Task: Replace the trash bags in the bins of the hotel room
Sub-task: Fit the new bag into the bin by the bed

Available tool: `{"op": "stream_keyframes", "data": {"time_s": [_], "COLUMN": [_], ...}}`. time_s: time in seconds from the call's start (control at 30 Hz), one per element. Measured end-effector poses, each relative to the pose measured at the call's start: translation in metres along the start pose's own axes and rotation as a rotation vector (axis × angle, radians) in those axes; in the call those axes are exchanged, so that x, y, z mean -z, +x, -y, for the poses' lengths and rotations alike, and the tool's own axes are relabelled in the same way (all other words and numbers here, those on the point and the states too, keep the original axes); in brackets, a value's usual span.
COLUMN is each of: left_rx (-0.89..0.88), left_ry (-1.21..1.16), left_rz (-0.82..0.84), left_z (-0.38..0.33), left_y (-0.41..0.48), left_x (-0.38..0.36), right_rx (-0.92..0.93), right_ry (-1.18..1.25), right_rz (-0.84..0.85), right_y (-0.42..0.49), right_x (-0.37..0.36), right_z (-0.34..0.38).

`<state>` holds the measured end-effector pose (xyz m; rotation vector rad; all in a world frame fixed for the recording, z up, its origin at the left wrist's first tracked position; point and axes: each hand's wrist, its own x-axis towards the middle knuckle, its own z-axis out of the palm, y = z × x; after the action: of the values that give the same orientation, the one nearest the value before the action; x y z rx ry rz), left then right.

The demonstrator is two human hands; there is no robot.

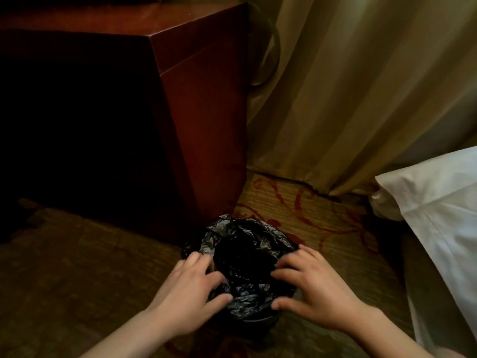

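Low on the patterned carpet (296, 210), just off the corner of a red-brown wooden desk (201, 112): a small dark bin (260, 321), lined with a crinkled black trash bag (245, 254). Bag mouth open and dark inside. Plastic bunched and standing above the rim on the far side, folded over the near edge, with only a thin arc of the bin's wall showing below it.

Left hand (191, 288) on the left side of the bag's mouth, fingers spread and only lightly bent, laid on the plastic, thumb along the near edge; not closed round anything. Right hand (317, 290) mirrored on the right side, fingers likewise spread and extended onto the plastic, thumb low by the near rim, nothing visibly pinched. Both bare forearms reaching in from the bottom edge.

Behind the bin, a beige curtain (348, 86) hanging in folds down to the carpet. At the right, white bed linen (438, 202), near the right forearm but apart from the bin. Deep shadow under the desk at the left.
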<state>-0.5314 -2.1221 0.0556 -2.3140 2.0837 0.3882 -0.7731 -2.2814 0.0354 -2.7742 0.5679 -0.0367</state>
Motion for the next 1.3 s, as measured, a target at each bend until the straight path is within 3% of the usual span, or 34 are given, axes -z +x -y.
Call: {"op": "stream_keyframes", "data": {"time_s": [0.13, 0.23, 0.3, 0.5, 0.77, 0.87, 0.97, 1.07, 1.13, 1.23, 1.3], "left_rx": [-0.095, -0.290, -0.320, -0.306, -0.190, -0.125, 0.048, 0.106, 0.181, 0.394, 0.525], "left_ry": [0.056, 0.151, 0.150, 0.080, 0.019, 0.011, -0.137, -0.290, -0.378, -0.455, -0.653], "left_rz": [0.168, 0.038, -0.018, 0.025, -0.144, -0.143, -0.097, -0.085, -0.220, -0.393, -0.318], "left_z": [0.000, 0.005, 0.006, 0.000, -0.001, -0.001, 0.000, 0.001, 0.002, 0.004, 0.007], "left_y": [-0.006, -0.005, -0.006, -0.006, -0.006, -0.012, -0.014, -0.012, -0.010, -0.002, 0.005], "left_x": [0.003, -0.005, -0.009, -0.008, -0.031, -0.041, -0.045, -0.039, -0.036, -0.036, -0.034], "right_rx": [0.010, 0.048, 0.072, 0.069, 0.028, -0.046, -0.152, -0.324, -0.475, -0.638, -0.687], "right_ry": [-0.052, -0.030, -0.016, 0.031, 0.007, 0.050, 0.209, 0.401, 0.463, 0.675, 0.896], "right_rz": [-0.067, -0.215, -0.289, -0.186, -0.205, -0.191, -0.194, -0.372, -0.501, -0.284, -0.177], "right_y": [-0.027, -0.027, -0.027, -0.035, -0.035, -0.036, -0.036, -0.033, -0.024, -0.004, 0.008], "right_x": [-0.018, -0.027, -0.030, -0.024, -0.036, -0.047, -0.054, -0.049, -0.044, -0.036, -0.034], "right_z": [-0.008, -0.006, -0.005, 0.001, 0.001, -0.003, -0.010, -0.011, -0.015, -0.025, -0.028]}}
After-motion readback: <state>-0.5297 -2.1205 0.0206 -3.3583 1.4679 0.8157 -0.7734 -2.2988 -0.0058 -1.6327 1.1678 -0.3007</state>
